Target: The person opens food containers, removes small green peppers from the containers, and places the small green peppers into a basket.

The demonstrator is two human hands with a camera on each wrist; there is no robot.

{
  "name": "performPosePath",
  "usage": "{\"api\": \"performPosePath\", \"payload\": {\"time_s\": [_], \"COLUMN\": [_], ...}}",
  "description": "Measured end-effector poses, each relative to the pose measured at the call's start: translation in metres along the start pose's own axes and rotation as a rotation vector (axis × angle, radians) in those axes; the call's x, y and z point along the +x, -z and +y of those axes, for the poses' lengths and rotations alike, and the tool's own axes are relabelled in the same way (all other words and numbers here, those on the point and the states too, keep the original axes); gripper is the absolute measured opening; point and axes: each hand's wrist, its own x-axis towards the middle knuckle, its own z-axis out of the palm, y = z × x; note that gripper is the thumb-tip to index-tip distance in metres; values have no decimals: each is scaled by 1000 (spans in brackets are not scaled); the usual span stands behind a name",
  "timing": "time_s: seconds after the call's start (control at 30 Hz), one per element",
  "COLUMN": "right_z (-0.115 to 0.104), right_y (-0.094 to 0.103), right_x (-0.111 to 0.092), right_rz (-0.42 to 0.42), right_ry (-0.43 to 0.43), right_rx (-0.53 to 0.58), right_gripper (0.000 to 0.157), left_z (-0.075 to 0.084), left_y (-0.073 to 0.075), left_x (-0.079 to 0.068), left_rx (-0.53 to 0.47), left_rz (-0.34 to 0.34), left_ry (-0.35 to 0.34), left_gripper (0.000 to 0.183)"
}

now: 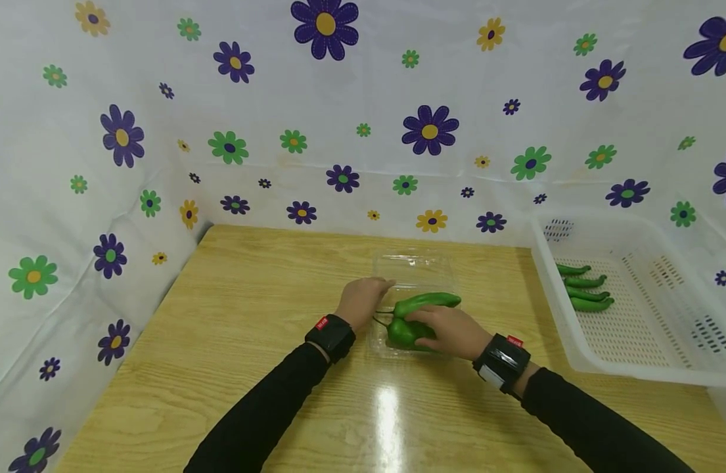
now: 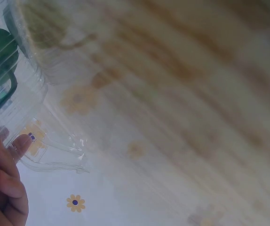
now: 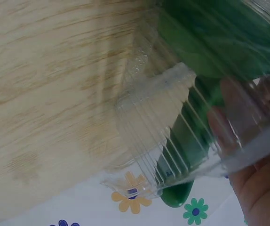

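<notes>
A clear plastic clamshell box (image 1: 412, 266) lies on the table, its lid open toward the back. Inside, a long green pepper (image 1: 429, 301) lies along the hinge side, its far end over the right rim. In front of it sits a broader green pepper (image 1: 401, 334), its thin stem pointing left. My right hand (image 1: 454, 330) reaches in from the right and grips this broader pepper; through the plastic, fingers (image 3: 226, 125) show between the two peppers. My left hand (image 1: 361, 302) pinches the box's left edge near the hinge, thumb seen through the plastic in the left wrist view.
To the right stands a white perforated plastic basket (image 1: 553, 292) holding several slim green peppers (image 1: 587, 297) near its left wall. A flowered white cloth (image 1: 368, 144) hangs behind and left of the wooden table (image 1: 250, 282).
</notes>
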Motion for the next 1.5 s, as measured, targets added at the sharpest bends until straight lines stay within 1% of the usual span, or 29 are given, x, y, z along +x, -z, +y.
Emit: {"api": "performPosePath", "payload": {"time_s": [0.3,0.5,0.7,0.93,1.27,1.5], "right_z": [3,1,2,4,3,2], "right_y": [-3,-3,-6,-7,-3,-4], "right_x": [4,5,5,6,5,4], "right_rz": [-42,-58,-52,-42,-18,-16], "right_ry": [-38,-43,-43,-33,-25,-30], "right_rx": [28,26,1,1,0,5], "right_gripper": [48,50,50,49,48,48], "left_z": [1,3,3,3,1,-2], "left_y": [7,8,9,9,7,5], "left_x": [2,1,0,0,1,1], "left_rx": [-30,-40,-43,-40,-28,-45], "left_rz": [-38,-49,-33,-39,-12,-34], "left_ry": [33,36,21,25,17,7], "left_gripper": [28,28,28,28,28,29]}}
